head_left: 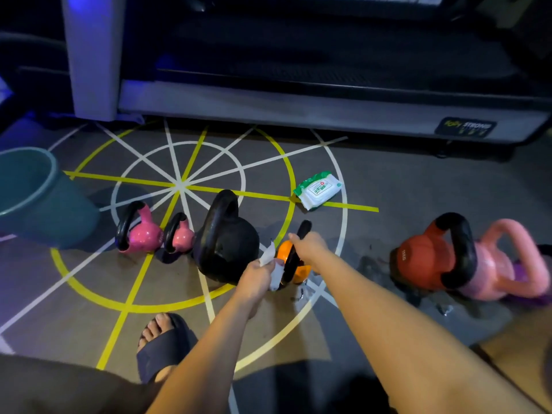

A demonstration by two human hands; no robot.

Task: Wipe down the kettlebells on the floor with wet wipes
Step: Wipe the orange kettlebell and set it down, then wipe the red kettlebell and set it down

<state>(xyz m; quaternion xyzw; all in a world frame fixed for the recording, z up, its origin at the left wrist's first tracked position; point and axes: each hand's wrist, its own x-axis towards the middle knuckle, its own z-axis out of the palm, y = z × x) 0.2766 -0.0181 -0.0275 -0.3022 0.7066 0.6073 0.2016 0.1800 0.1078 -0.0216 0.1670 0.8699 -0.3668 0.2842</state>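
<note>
The orange kettlebell [300, 271] stands on the floor [388, 180] in the middle of the row, just right of the big black kettlebell [227, 243] and well left of the red kettlebell [424, 261]. The right hand [309, 245] grips the top of its black handle [303, 231], fingers curled round the bar as far as the back of the hand lets one tell. The left hand [257, 276] holds a bunched wet wipe [270, 261], fingers closed round it, against the left side of the bell.

The main risk is the bell itself. It looks to be steadied by the handle alone. If the handle is damp from wiping, the grip could slide and the bell roll left against the black kettlebell, pinching the left hand between them. A sandalled foot [164, 339] sits near and to the left, toes bare, so a bell that tips towards the person could land on it. Shiny wet-looking spots [301, 294] lie on the floor just near the bell and could let the base skid under pressure. The crumpled wipe may also miss the underside. The wipes pack [318, 189] lies farther off, within reach for a fresh sheet.
</note>
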